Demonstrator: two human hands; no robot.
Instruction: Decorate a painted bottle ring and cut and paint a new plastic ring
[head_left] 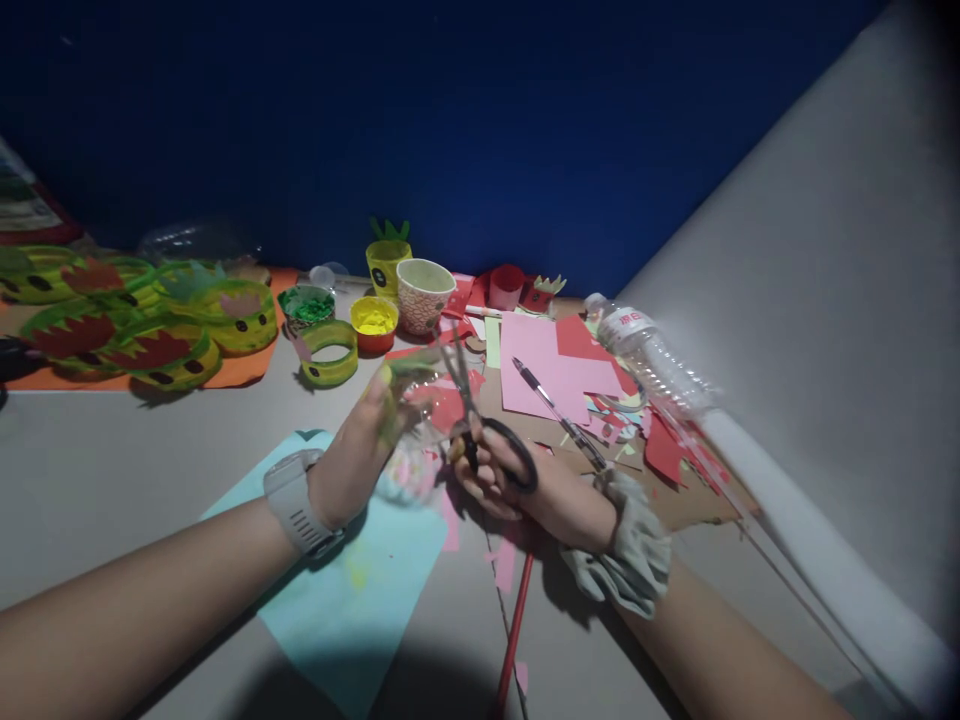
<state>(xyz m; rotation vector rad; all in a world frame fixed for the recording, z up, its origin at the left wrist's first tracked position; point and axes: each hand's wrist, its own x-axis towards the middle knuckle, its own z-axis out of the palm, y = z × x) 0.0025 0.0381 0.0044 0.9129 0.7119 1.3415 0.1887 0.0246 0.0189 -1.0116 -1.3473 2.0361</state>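
My left hand [358,445] is closed round a clear plastic bottle piece [411,470], its fingers partly blurred and showing through the plastic. In my right hand [499,475] is a pair of black-handled scissors [519,458]. Their blades point up and away, spread slightly apart, beside the bottle piece; whether they touch it I cannot tell. Beneath my left hand lies a light blue sheet of paper [360,600]. A red stick [516,625] runs toward me below my right hand. Just beyond that hand is a black pen [555,408].
Painted yellow-green rings [172,360] stand on orange paper [251,375] at left. Tubs of green [309,305] and yellow material [375,318] and a paper cup [425,290] are at the back. Pink paper [529,375], scraps and a plastic bottle [660,365] lie right, near the wall.
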